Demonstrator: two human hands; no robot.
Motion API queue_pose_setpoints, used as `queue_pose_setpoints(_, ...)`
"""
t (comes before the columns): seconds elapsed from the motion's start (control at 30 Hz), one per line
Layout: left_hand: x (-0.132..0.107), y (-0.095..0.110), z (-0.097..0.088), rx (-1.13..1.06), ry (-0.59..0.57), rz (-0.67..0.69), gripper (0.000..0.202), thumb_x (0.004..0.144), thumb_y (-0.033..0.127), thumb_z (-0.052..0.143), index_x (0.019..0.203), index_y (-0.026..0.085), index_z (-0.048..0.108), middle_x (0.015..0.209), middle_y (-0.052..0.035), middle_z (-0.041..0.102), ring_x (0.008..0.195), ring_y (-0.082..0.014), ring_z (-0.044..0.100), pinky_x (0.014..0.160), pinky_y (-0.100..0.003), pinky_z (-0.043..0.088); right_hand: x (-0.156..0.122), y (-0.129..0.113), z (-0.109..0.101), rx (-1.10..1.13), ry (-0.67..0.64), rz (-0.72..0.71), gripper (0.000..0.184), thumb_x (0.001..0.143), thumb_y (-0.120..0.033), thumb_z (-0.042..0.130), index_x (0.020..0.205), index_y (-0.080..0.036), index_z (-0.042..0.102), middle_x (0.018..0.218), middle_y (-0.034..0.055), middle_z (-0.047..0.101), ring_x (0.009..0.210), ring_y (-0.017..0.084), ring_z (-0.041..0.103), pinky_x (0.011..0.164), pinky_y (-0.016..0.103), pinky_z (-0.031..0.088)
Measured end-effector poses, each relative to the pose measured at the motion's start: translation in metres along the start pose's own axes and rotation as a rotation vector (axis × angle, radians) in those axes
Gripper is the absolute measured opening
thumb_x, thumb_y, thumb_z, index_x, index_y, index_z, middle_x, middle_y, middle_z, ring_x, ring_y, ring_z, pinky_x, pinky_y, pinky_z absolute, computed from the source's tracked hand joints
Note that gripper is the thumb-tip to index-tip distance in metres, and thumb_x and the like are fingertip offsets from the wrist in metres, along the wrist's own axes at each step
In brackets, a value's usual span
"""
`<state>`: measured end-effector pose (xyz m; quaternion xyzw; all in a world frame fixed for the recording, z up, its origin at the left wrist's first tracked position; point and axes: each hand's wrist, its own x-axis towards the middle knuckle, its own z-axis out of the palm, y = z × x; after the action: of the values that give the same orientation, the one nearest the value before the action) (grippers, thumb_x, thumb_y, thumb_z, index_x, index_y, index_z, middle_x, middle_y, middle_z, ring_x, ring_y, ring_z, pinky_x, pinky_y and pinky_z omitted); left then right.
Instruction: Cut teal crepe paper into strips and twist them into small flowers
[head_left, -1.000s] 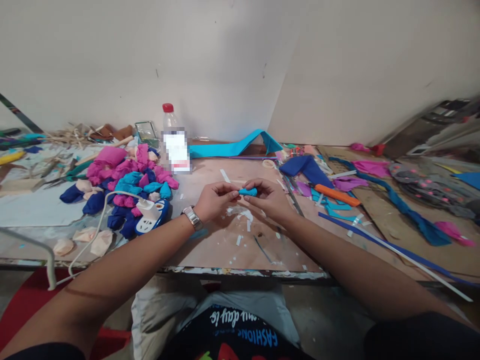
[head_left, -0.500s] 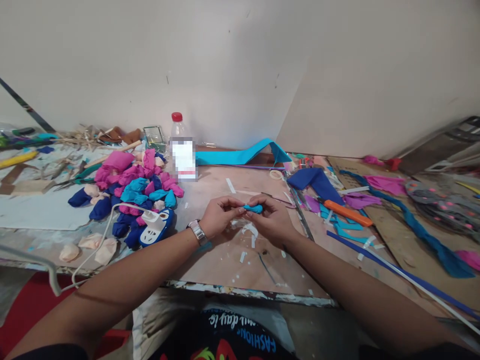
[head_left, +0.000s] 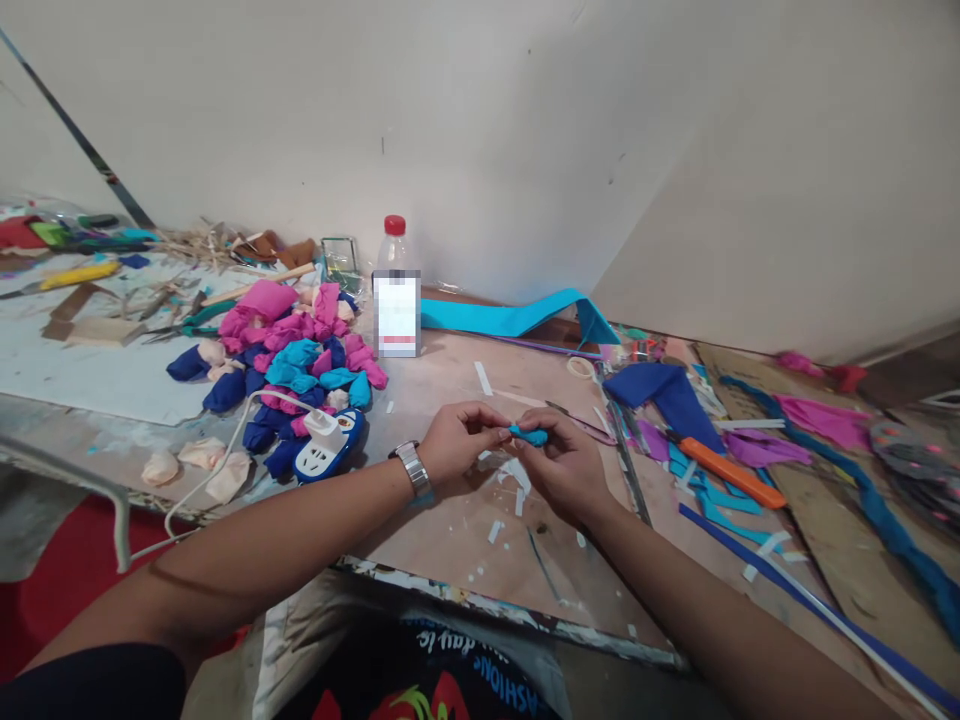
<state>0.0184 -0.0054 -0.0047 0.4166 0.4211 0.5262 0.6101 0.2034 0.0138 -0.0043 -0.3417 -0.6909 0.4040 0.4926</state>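
Note:
A small twisted bundle of turquoise crepe-like material (head_left: pixel 530 436) is held between my two hands over the table. My right hand (head_left: pixel 564 465) grips it with thumb and fingers. At its left end, my left hand (head_left: pixel 461 445) is closed in a pinch, a metal watch on the wrist. What lies inside the left fingertips is mostly hidden. Below the hands are small white scraps (head_left: pixel 495 530) and a thin dark strip (head_left: pixel 541 565). A heap of pink, blue, turquoise and cream bundles (head_left: pixel 292 365) lies to the left.
A power strip (head_left: pixel 322 455) with a plugged-in white adapter and cable sits beside the heap. Behind stands a red-capped bottle (head_left: pixel 395 250) near a folded turquoise strip (head_left: pixel 495 318). To the right are an orange utility knife (head_left: pixel 735 474), blue cloth (head_left: pixel 664 390) and cardboard (head_left: pixel 847 540).
The camera view has tilted and swung left, so most things appear further right. My hands stay together on the turquoise bundle, with only slight finger movement.

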Motion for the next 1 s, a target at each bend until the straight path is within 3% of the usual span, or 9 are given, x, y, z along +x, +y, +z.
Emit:
queue_pose_setpoints(0.1, 0.002, -0.005, -0.001, 0.016, -0.005, 0.020, 0.039, 0.067, 0.041, 0.094, 0.087, 0.013, 0.077, 0.080, -0.0071, 0.076, 0.073, -0.0168, 0.070, 0.064, -0.027, 0.053, 0.001, -0.003, 0.000, -0.023, -0.018, -0.053, 0.016, 0.084, -0.029, 0.085, 0.095, -0.027, 0.074, 0.099, 0.0049, 0.069, 0.096, 0.023, 0.067, 0.086, 0.038, 0.055)
queue_pose_setpoints(0.53, 0.004, -0.012, -0.002, 0.068, -0.025, 0.052, 0.038, 0.073, 0.044, 0.089, 0.088, 0.013, 0.075, 0.080, -0.0055, 0.074, 0.072, -0.0145, 0.065, 0.068, -0.028, 0.050, -0.005, -0.001, 0.005, -0.071, 0.073, 0.003, 0.013, 0.084, -0.029, 0.084, 0.089, -0.025, 0.072, 0.096, 0.0053, 0.069, 0.093, 0.022, 0.067, 0.086, 0.039, 0.057)
queue_pose_setpoints(0.77, 0.003, -0.011, -0.001, 0.108, 0.071, 0.167, 0.028, 0.083, 0.039, 0.081, 0.093, 0.015, 0.070, 0.084, -0.0037, 0.072, 0.079, -0.0152, 0.065, 0.074, -0.028, 0.049, 0.015, -0.010, 0.011, 0.098, 0.015, 0.350, 0.029, 0.077, -0.039, 0.090, 0.096, -0.024, 0.073, 0.101, 0.0054, 0.074, 0.092, 0.023, 0.071, 0.081, 0.036, 0.058)
queue_pose_setpoints(0.87, 0.005, -0.009, -0.003, 0.099, 0.137, 0.233, 0.026, 0.086, 0.038, 0.078, 0.096, 0.015, 0.068, 0.087, -0.0040, 0.071, 0.081, -0.0152, 0.065, 0.076, -0.027, 0.049, 0.029, -0.014, 0.019, 0.075, -0.006, 0.327, 0.031, 0.074, -0.039, 0.091, 0.094, -0.023, 0.073, 0.097, 0.0054, 0.074, 0.087, 0.022, 0.070, 0.077, 0.034, 0.058)
queue_pose_setpoints(1.0, 0.007, -0.010, -0.002, 0.070, 0.212, 0.222, 0.025, 0.087, 0.037, 0.076, 0.095, 0.015, 0.068, 0.085, -0.0040, 0.070, 0.079, -0.0156, 0.065, 0.074, -0.028, 0.049, 0.037, -0.007, 0.020, -0.005, -0.019, 0.158, 0.023, 0.081, -0.031, 0.086, 0.098, -0.024, 0.073, 0.104, 0.0069, 0.073, 0.099, 0.024, 0.070, 0.087, 0.038, 0.057)
